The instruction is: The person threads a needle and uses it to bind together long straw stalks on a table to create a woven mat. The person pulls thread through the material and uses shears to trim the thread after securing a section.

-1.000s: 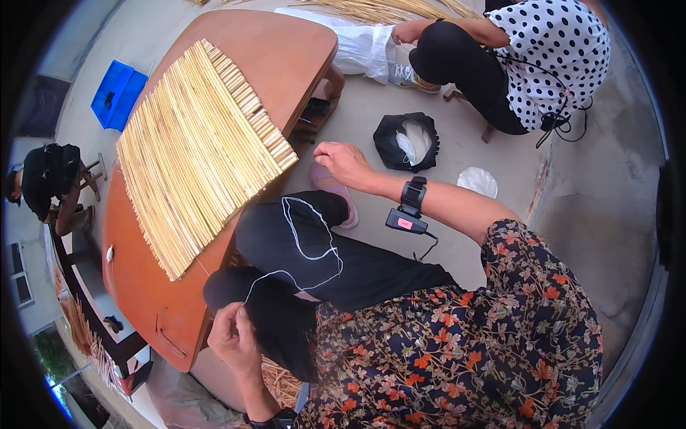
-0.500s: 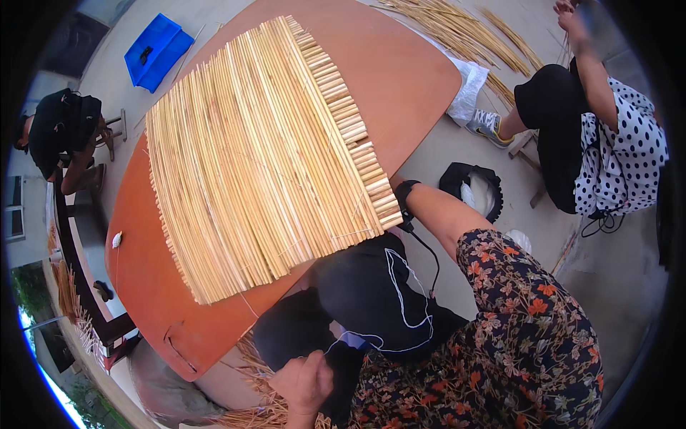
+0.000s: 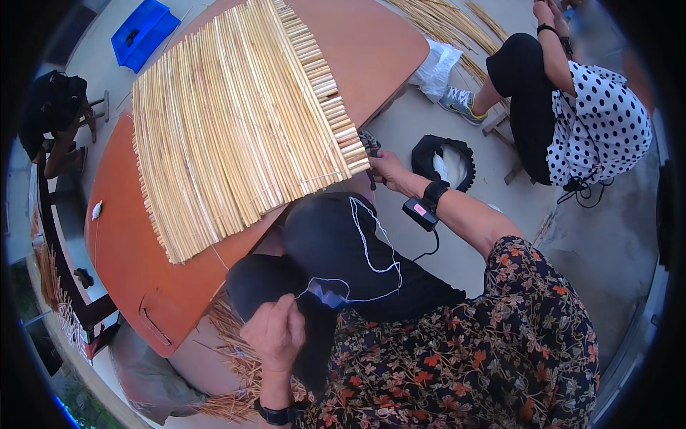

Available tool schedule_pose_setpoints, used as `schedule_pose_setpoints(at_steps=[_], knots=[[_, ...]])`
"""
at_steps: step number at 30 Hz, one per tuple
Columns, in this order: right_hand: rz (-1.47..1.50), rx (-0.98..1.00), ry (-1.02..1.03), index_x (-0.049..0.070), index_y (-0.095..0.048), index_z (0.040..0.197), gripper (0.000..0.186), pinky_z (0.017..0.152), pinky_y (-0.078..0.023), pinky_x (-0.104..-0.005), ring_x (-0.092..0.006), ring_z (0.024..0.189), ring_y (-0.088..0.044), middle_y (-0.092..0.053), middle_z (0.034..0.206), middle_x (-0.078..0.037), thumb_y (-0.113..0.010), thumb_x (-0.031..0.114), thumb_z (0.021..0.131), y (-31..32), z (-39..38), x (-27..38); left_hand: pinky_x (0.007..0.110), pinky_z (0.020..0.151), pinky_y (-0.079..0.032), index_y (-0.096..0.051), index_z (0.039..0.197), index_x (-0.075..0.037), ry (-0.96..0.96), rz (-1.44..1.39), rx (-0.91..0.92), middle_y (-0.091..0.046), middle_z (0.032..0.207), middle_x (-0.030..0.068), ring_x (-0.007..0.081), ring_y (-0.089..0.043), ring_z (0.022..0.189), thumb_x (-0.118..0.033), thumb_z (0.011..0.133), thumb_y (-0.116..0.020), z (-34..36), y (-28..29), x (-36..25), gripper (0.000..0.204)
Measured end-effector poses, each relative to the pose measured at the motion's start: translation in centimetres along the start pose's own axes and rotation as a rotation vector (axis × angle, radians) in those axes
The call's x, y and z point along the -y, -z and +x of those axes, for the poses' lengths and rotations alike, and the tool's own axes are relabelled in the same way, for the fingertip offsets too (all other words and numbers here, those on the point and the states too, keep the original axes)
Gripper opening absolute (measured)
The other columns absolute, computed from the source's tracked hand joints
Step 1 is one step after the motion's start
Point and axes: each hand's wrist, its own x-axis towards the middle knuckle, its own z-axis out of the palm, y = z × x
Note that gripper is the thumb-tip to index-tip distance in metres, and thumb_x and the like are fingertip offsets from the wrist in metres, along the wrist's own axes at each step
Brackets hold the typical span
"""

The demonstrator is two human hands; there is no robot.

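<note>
A mat of straight pale yellow reeds (image 3: 232, 121) lies on the brown table (image 3: 136, 272), its short reed ends along the right side. My left hand (image 3: 275, 322), low in the view, pinches a white string (image 3: 386, 270) that loops loosely over my black-clad knees. My right hand (image 3: 382, 168) is at the mat's near right corner, by the table edge, its fingers curled on something dark that I cannot make out. A small white bundle (image 3: 96, 211) rests on the table left of the mat, with a thread running from it.
A blue bin (image 3: 143, 39) stands at upper left. A seated person in a dotted top (image 3: 597, 129) is at right, another person (image 3: 53, 114) at far left. A black bag (image 3: 436, 157), loose reeds (image 3: 436, 28) and a white sack (image 3: 432, 68) lie beyond my right arm.
The view has swung, bringing more of the mat in. My right hand has moved to the table edge under the mat's corner. The dotted-top person's hands have risen.
</note>
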Motion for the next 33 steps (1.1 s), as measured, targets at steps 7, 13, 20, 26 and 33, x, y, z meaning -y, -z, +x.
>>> schedule_pose_setpoints(at_steps=[7,13,20,26,33], knots=[[0.210,0.100,0.092,0.006,-0.057,0.111,0.026,0.046,-0.036,-0.0172,-0.0024,0.054,-0.045,-0.053,0.078,0.004,-0.069,0.013,0.089,3.1,-18.1,3.5,0.031,0.049,-0.041,-0.065,0.090,-0.006,0.027,-0.073,-0.076,-0.054,0.065,0.0081,0.0223,-0.053,0.052,0.000,0.078,-0.066,-1.3,-0.7,-0.2,0.014],[-0.078,0.247,0.202,0.000,-0.050,0.130,0.053,0.047,-0.042,-0.0184,-0.0041,0.051,-0.049,-0.052,0.072,0.004,-0.071,0.016,0.085,-2.0,-28.8,5.7,0.025,0.055,-0.045,-0.065,0.092,0.000,0.175,-0.303,-0.102,-0.059,0.070,0.0079,0.0126,-0.056,0.057,0.001,0.085,-0.063,-2.4,-0.1,-0.8,0.007],[-0.082,0.569,0.222,0.001,-0.055,0.127,0.047,0.053,-0.047,-0.0200,-0.0060,0.058,-0.055,-0.059,0.080,0.000,-0.072,0.012,0.085,-8.4,-34.0,5.5,0.024,0.062,-0.050,-0.064,0.095,0.001,0.652,-0.721,-0.045,-0.065,0.079,0.0052,0.0106,-0.061,0.067,-0.007,0.094,-0.057,-6.0,1.8,-1.5,0.011],[-0.038,0.541,0.262,0.000,-0.060,0.118,0.036,0.057,-0.051,-0.0236,-0.0083,0.063,-0.059,-0.060,0.080,-0.001,-0.072,0.010,0.085,-15.5,-31.6,0.2,0.024,0.065,-0.052,-0.051,0.101,-0.004,0.768,-1.218,-0.133,-0.063,0.084,0.0048,0.0114,-0.063,0.072,-0.016,0.100,-0.047,-6.6,-1.4,-6.0,0.013],[-0.072,0.601,0.151,0.001,-0.062,0.106,0.024,0.052,-0.047,-0.0223,-0.0071,0.056,-0.055,-0.059,0.070,-0.001,-0.070,0.015,0.087,-16.7,-30.5,-2.6,0.023,0.046,-0.043,-0.049,0.098,-0.002,0.871,-1.019,-0.088,-0.056,0.069,0.0048,0.0084,-0.052,0.049,-0.019,0.103,-0.039,-6.8,-2.2,-6.1,0.021]])
